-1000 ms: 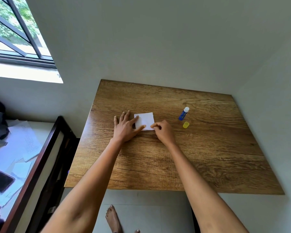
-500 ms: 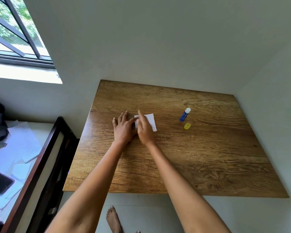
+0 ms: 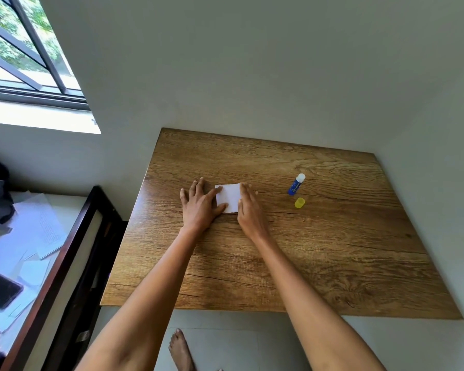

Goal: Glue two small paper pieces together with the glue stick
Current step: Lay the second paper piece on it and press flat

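Note:
A small white paper square lies flat on the wooden table; whether it is one piece or two stacked I cannot tell. My left hand lies flat at its left side, thumb and index finger on its left edge. My right hand lies flat with straight fingers over the paper's right edge. The blue glue stick with its white tip exposed lies to the right, uncapped. Its yellow cap sits just in front of it.
The table stands in a corner, with walls at the back and right. To the left is a dark-framed surface with loose papers and a black phone. My bare foot is on the floor below the table's front edge.
My right hand slid from the paper's left part across to its right edge, fingers flat. My left hand has stayed at the left edge.

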`<action>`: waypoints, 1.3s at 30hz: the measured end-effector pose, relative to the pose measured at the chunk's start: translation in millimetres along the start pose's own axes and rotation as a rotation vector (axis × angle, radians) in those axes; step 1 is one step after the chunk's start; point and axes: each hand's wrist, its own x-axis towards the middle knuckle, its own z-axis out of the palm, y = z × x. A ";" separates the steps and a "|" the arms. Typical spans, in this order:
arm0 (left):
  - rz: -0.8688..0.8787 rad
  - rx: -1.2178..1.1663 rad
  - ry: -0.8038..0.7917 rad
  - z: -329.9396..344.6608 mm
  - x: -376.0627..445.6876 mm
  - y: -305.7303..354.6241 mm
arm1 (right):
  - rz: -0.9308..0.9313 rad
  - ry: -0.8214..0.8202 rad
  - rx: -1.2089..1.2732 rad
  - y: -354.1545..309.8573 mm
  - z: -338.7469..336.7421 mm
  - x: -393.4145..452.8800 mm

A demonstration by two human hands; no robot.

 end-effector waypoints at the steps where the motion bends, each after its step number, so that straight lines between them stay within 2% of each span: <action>1: -0.004 0.004 -0.010 0.0 0.2 0.0 | -0.067 0.006 -0.100 -0.7 1.7 3.4; 3: -0.008 0.003 -0.032 -0.1 0.7 -0.5 | -0.139 -0.044 -0.236 -6.9 8.3 12.2; 9: -0.011 0.052 -0.098 -1.3 1.2 -1.2 | -0.029 -0.192 -0.325 -2.3 14.2 22.0; 12: -0.024 0.084 -0.104 -1.4 0.1 -1.0 | 0.002 -0.173 -0.360 -0.2 13.7 21.2; 17: -0.045 0.115 -0.101 -1.3 -2.0 -1.3 | 0.156 -0.125 -0.382 -2.2 12.5 17.3; 21: -0.045 0.133 -0.085 -1.1 -6.0 -2.0 | 0.263 0.007 -0.313 -5.7 12.0 9.6; 23: -0.039 0.057 -0.042 -2.7 -8.0 -1.1 | 0.230 0.098 -0.207 -5.7 9.9 5.5; 26: -0.118 -0.156 0.119 -7.9 -8.2 1.5 | 0.207 0.182 -0.123 -4.1 5.7 2.2; 28: -0.134 -0.123 0.158 -11.7 -4.6 6.5 | 0.218 0.191 -0.166 -2.5 3.5 3.1; 33: -0.017 -0.010 -0.029 -23.5 21.3 24.6 | 0.173 0.164 -0.282 -0.8 2.9 1.7; 36: 0.066 0.109 0.047 -22.9 21.3 25.2 | 0.106 0.160 -0.349 -3.6 5.8 2.3; 39: 0.131 0.150 0.117 -11.1 6.8 13.4 | 0.016 0.043 -0.392 -5.7 6.7 6.3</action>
